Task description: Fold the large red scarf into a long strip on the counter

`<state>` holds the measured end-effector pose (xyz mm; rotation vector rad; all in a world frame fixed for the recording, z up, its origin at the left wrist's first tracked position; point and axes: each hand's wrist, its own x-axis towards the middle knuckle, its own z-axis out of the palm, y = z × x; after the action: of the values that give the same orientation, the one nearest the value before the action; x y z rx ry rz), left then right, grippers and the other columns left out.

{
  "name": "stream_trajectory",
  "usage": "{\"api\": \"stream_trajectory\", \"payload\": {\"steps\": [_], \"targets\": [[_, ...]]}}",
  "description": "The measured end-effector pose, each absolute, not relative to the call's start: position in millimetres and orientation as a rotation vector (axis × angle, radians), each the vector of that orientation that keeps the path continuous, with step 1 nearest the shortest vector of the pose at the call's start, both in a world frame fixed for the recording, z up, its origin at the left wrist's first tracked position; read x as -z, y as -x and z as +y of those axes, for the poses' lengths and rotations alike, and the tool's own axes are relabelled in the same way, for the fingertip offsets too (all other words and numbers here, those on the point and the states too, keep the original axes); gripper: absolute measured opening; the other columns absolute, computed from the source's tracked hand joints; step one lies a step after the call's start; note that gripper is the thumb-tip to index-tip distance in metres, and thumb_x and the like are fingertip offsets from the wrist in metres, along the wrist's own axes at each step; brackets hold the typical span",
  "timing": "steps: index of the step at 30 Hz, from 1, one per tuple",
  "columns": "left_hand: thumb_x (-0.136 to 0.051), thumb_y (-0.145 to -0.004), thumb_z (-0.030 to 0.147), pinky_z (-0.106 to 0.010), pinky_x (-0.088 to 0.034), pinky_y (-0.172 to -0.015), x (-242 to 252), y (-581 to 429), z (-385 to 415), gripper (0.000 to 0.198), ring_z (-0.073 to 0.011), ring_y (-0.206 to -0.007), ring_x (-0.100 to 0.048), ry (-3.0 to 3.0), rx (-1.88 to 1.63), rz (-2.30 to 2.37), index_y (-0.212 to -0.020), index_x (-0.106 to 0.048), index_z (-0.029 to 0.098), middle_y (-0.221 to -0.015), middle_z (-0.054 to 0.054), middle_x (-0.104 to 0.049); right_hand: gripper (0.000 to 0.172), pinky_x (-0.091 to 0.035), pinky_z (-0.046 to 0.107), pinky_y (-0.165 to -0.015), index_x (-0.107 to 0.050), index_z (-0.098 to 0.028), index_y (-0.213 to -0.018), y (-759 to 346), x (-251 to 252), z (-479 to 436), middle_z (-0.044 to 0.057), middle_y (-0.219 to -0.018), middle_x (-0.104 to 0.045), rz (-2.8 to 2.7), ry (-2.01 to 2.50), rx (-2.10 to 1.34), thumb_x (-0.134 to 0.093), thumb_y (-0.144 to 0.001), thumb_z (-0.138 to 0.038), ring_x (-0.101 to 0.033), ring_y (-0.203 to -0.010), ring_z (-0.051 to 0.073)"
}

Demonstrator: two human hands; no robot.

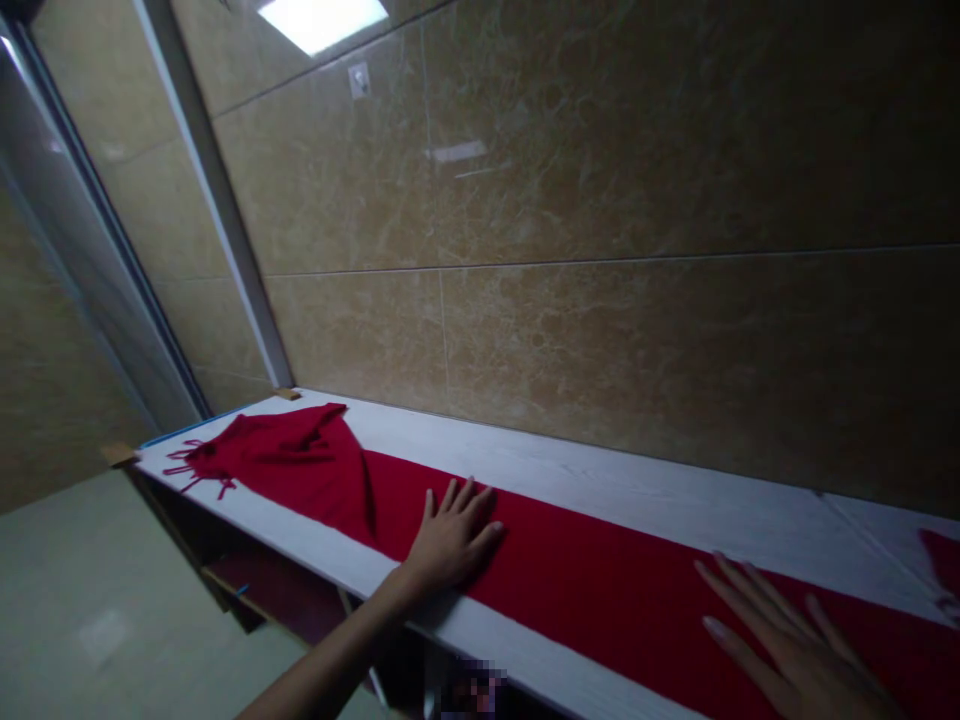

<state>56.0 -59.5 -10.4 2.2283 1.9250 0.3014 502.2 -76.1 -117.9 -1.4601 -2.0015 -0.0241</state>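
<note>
A long red scarf lies stretched along a white tabletop. Its far left end is bunched and partly folded over, with thin fringe strands spreading at the tip. My left hand rests on the scarf just right of the folded part, fingers spread. Farther right, my right hand is over the flat stretch of the scarf, its fingers extended. Whether its palm presses on the cloth, I cannot tell. Neither hand grips anything.
A beige tiled wall runs behind the table. Another piece of red cloth shows at the right edge. A brown shelf is under the table. Glossy floor lies at the left, near a metal-framed panel.
</note>
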Motion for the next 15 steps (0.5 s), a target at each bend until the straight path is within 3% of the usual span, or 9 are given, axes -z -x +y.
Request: {"api": "stream_trajectory", "payload": {"steps": [2,4,8,10,15], "targets": [[-0.039,-0.106,0.057,-0.073,-0.013,-0.124,10,-49,-65,0.068,-0.0421,-0.160,-0.014,-2.227,-0.255,2.097,-0.163,-0.038,0.020,-0.172,-0.017,-0.025,0.044,-0.026,0.073,-0.122,-0.071,-0.058,-0.121,-494,109,-78,-0.003,-0.145,-0.064,-2.062,1.533,-0.030,-0.046,-0.086,-0.065,-0.050,-0.143,0.036],[-0.042,-0.106,0.050,-0.067,-0.022,-0.123,5,-47,-74,0.060,-0.0410,-0.157,-0.025,-2.273,-0.255,2.218,-0.158,-0.045,0.018,-0.168,-0.018,-0.035,0.058,-0.026,0.073,-0.123,-0.063,-0.051,-0.139,-488,100,-80,-0.002,-0.153,-0.056,-2.081,1.648,-0.087,-0.043,-0.087,-0.069,-0.044,-0.148,0.035],[-0.040,-0.107,0.040,-0.046,-0.048,-0.102,-10,-63,-97,0.036,-0.0312,-0.119,-0.065,-2.352,-0.267,2.199,-0.115,-0.069,0.020,-0.126,-0.013,-0.070,0.069,-0.022,0.069,-0.126,-0.059,-0.043,-0.147,-478,84,-86,0.000,-0.158,-0.048,-2.084,1.763,-0.102,-0.040,-0.088,-0.074,-0.038,-0.151,0.034],[-0.039,-0.108,0.044,-0.042,-0.051,-0.092,-15,-79,-103,0.038,-0.0296,-0.105,-0.068,-2.355,-0.260,2.151,-0.102,-0.067,0.020,-0.108,-0.012,-0.072,0.068,-0.021,0.069,-0.125,-0.059,-0.040,-0.148,-474,77,-89,0.002,-0.159,-0.048,-2.097,1.770,-0.091,-0.042,-0.090,-0.071,-0.038,-0.151,0.035],[-0.038,-0.107,0.056,-0.037,-0.052,-0.080,-18,-132,-98,0.045,-0.0296,-0.097,-0.071,-2.368,-0.259,2.010,-0.099,-0.065,0.020,-0.100,-0.011,-0.072,0.068,-0.019,0.068,-0.125,-0.056,-0.029,-0.152,-467,62,-96,0.007,-0.162,-0.043,-2.141,1.788,-0.122,-0.041,-0.095,-0.064,-0.035,-0.153,0.034]]}}
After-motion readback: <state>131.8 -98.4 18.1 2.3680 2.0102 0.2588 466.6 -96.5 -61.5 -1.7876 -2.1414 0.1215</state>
